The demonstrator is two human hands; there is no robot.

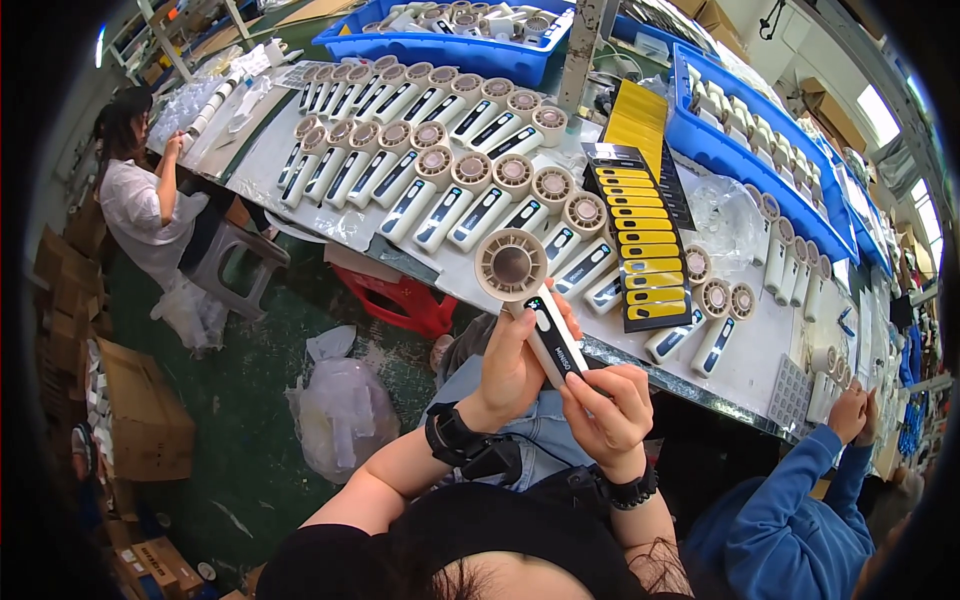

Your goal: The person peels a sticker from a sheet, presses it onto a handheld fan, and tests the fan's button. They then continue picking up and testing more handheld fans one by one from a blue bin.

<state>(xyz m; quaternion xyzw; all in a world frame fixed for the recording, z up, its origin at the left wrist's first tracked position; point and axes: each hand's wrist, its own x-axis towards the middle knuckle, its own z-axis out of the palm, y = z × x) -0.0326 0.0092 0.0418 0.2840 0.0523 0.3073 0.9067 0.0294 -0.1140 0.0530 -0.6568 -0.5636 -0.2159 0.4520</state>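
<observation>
A handheld fan [552,338] is clasped below its head [511,264] by the left hand [510,372] and pinched near its base by the right hand [611,408], presumably for steadiness.

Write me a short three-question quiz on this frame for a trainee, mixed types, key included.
1. True or false: the left hand and right hand both touch the same fan.
2. Which colour are the bins on the table's far side? A) red B) blue C) green
3. What glows on the held fan's dark panel?

Key: 1. True. 2. B. 3. Small green lights.
</observation>
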